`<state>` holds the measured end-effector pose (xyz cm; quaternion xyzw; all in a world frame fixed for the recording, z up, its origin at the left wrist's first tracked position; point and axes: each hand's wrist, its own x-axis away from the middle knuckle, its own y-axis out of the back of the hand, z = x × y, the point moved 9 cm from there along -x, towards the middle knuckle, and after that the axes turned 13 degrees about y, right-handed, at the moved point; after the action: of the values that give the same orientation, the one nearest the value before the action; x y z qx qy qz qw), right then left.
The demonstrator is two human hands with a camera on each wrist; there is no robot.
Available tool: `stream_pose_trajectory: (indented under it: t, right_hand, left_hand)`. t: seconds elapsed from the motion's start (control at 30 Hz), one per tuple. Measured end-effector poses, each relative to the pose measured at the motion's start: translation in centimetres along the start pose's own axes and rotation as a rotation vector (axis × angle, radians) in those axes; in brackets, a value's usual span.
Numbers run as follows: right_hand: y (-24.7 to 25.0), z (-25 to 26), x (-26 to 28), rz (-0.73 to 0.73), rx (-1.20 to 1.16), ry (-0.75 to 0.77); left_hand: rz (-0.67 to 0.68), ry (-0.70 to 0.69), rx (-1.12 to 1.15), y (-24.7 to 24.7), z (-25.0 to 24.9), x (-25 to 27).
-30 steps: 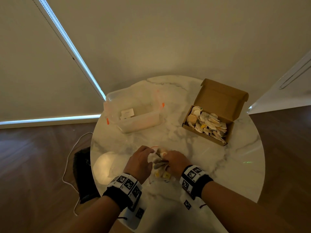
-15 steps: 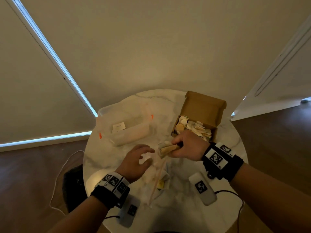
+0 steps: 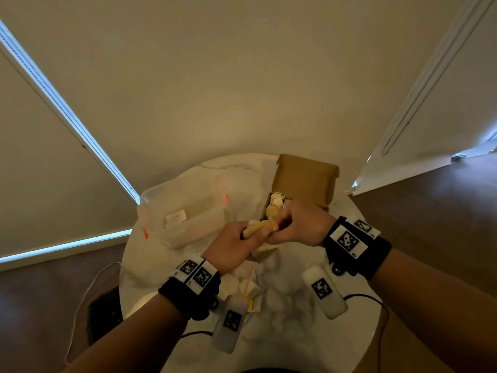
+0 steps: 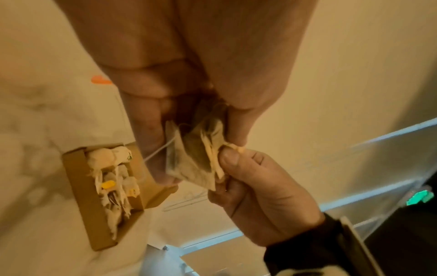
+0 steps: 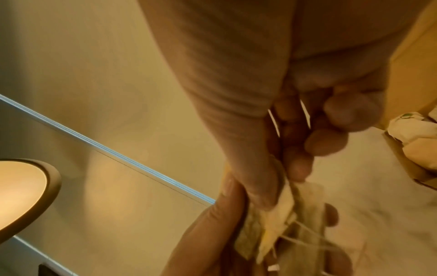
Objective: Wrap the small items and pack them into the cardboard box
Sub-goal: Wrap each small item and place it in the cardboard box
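Both hands hold a small bundle of tea bags (image 3: pixel 259 229) in the air above the round marble table (image 3: pixel 290 313), just in front of the open cardboard box (image 3: pixel 301 184). My left hand (image 3: pixel 236 244) grips the bundle's left end between thumb and fingers. My right hand (image 3: pixel 295 224) pinches its right end. In the left wrist view the tea bags (image 4: pixel 196 158) show paper, strings and a yellow tag, with the box (image 4: pixel 78 188) of wrapped items below. The right wrist view shows the bundle (image 5: pixel 283 220) between both hands.
A clear plastic bin (image 3: pixel 183 214) with orange clips stands at the table's back left. Loose white paper and strings (image 3: pixel 247 286) lie on the table under my wrists. A dark object and a white cable (image 3: pixel 80 313) sit on the wooden floor at left.
The bundle was on the table a second ago; my right hand lifted it toward the box, and my left hand, free half a second ago, now grips its left end.
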<state>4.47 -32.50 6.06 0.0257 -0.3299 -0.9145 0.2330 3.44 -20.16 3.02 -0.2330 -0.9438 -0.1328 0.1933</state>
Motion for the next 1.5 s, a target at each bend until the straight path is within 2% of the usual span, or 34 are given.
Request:
stream_pose_trajectory:
  t: [0.1, 0.3, 0.6, 0.77, 1.0, 1.27, 1.4, 1.5]
  right_hand:
    - [1.5, 0.2, 0.4, -0.162, -0.083, 0.034]
    - [4.0, -0.8, 1.7, -0.512, -0.244, 0.102]
    - [4.2, -0.3, 2.3, -0.615, -0.221, 0.135]
    - [4.1, 0.3, 2.3, -0.638, -0.227, 0.159]
    - [4.5, 1.0, 2.3, -0.634, -0.454, 0.145]
    - [6.6, 1.2, 3.2, -0.748, -0.605, 0.155]
    - [7.4, 0.5, 3.7, -0.757, -0.54, 0.127]
    - [6.8, 0.2, 3.6, -0.698, -0.435, 0.089]
  left_hand:
    - [0.019, 0.111, 0.316, -0.5, -0.2, -0.3]
    - [0.006, 0.143, 0.611, -1.3, -1.0, -0.8]
    - [0.099, 0.219, 0.885, -3.2, -0.8, -0.4]
    - [0.103, 0.275, 1.007, -3.0, -0.1, -0.3]
    - [0.031, 0.278, 1.097, -2.1, 0.1, -0.5]
    - [-0.002, 0.284, 1.12, -1.2, 0.6, -1.1]
    - [0.017, 0.284, 1.036, -1.0, 0.6, -1.2]
    - [-0.046, 0.315, 0.892, -0.6, 1.0, -1.4]
